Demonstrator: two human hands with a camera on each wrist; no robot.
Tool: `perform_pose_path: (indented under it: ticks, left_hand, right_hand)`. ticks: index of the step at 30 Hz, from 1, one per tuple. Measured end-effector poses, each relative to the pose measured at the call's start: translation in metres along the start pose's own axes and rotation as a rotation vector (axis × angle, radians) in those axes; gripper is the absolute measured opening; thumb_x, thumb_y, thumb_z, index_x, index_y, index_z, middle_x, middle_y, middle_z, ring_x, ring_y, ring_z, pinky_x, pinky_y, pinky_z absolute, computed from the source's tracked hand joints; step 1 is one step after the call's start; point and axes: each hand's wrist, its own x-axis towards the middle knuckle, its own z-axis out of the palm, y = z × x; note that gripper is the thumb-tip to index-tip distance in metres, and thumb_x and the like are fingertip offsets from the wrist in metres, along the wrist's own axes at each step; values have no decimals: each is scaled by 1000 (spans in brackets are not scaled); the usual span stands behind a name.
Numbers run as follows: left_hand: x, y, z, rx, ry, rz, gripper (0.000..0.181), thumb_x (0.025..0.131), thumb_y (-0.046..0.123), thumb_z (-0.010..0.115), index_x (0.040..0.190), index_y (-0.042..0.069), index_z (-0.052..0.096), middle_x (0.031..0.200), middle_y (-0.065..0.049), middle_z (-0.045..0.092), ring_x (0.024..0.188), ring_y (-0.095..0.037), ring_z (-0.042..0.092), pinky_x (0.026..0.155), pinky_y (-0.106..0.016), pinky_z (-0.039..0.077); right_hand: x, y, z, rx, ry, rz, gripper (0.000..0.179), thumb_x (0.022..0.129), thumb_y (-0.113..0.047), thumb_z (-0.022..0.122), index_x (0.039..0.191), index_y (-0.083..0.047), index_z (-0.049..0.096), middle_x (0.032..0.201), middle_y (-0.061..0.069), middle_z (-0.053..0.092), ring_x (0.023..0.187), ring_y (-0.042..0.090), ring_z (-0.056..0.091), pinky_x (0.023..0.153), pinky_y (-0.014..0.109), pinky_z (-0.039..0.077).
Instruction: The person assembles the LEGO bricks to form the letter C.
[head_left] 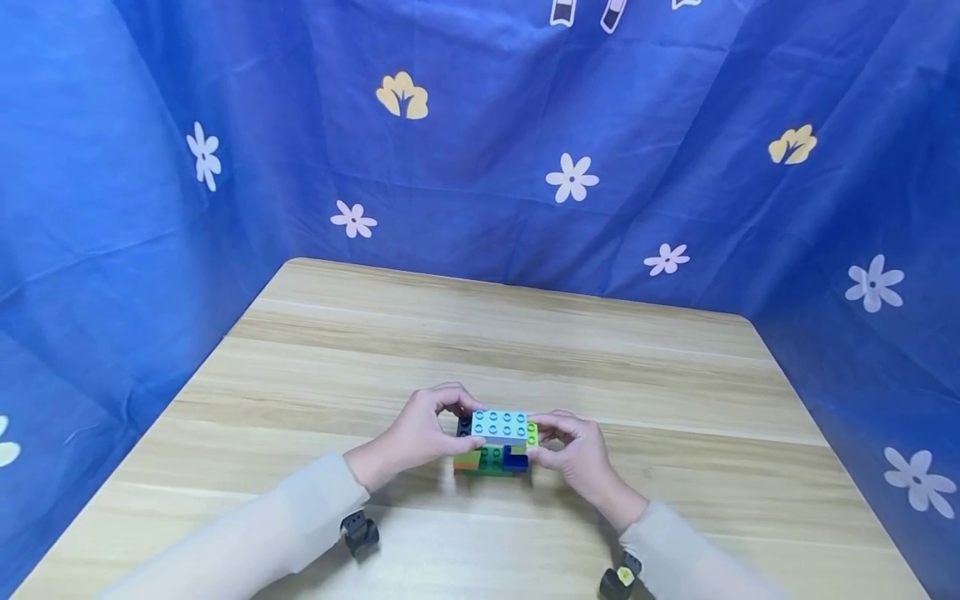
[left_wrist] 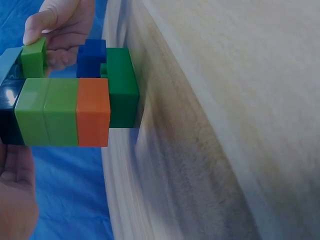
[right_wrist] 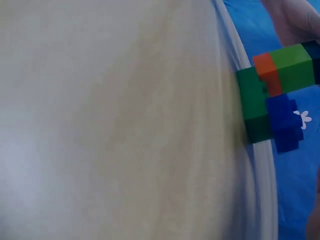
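A small build of toy bricks stands on the table. Its dark green base brick (left_wrist: 123,92) carries an orange brick (left_wrist: 93,112), two lime bricks (left_wrist: 47,112) and a black brick (left_wrist: 9,115) in a column at the left end. A dark blue brick (right_wrist: 284,122) sits on the base's right end. Across the top lies a light blue brick (head_left: 498,423). My left hand (head_left: 420,429) grips the column's top around the black brick. Between thumb and fingers, my right hand (head_left: 581,454) pinches another lime brick (left_wrist: 34,57) under the light blue brick's right end, above the dark blue one.
The wooden table (head_left: 525,350) extends around the build on every side. Blue cloth (head_left: 480,167) with flower prints hangs behind the table and along both sides. A small black wrist device (head_left: 360,532) is worn at the left cuff, another (head_left: 621,577) at the right.
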Motion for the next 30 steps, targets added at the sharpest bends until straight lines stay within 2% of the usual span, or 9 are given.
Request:
perform_pose_path:
  ticks: [5,10,16,21,25,30]
  left_hand:
    - [1,-5,1,0,5,1,36,66,0,82,98,5,69,92,-1,65,88,-19,58,84,-39,48]
    - [0,-5,-1,-3,-2,16,35,66,5,84,98,9,69,92,3,64,88,-16,58,86,-40,48]
    - [0,-5,0,20,-11,23,35,67,4,83,99,8,68,93,2,64,87,-17,59,82,-38,51]
    - [-3,-8,-1,44,-27,47,42,70,12,83,108,9,66,101,2,65,92,-16,59,84,-39,50]
    - [-9,-13,-6,71,-33,73,55,69,20,85,118,8,63,107,1,65,97,-16,59,86,-41,49]
    - [-19,-24,-12,108,-49,44,57,70,19,84,121,8,60,110,1,65,98,-17,59,86,-40,49]
  right_hand:
    - [-2,3,4,97,23,0,39,65,16,74,102,20,61,92,2,67,77,11,62,72,22,54]
    - [-2,6,3,107,3,-48,39,67,15,74,103,20,60,94,-1,67,78,11,62,72,23,54]
    - [-3,8,-2,74,-57,-44,38,71,14,73,107,16,60,97,9,67,84,13,62,77,25,54]
    - [-4,7,-5,52,-106,-34,38,75,8,73,111,12,60,101,20,64,89,14,62,80,27,53]
    - [-5,6,-6,50,-119,-24,39,75,7,74,112,12,60,101,22,64,89,14,62,80,28,54]
    - [-5,6,-7,37,-128,-21,41,75,6,74,113,11,60,101,23,64,89,15,61,80,29,54]
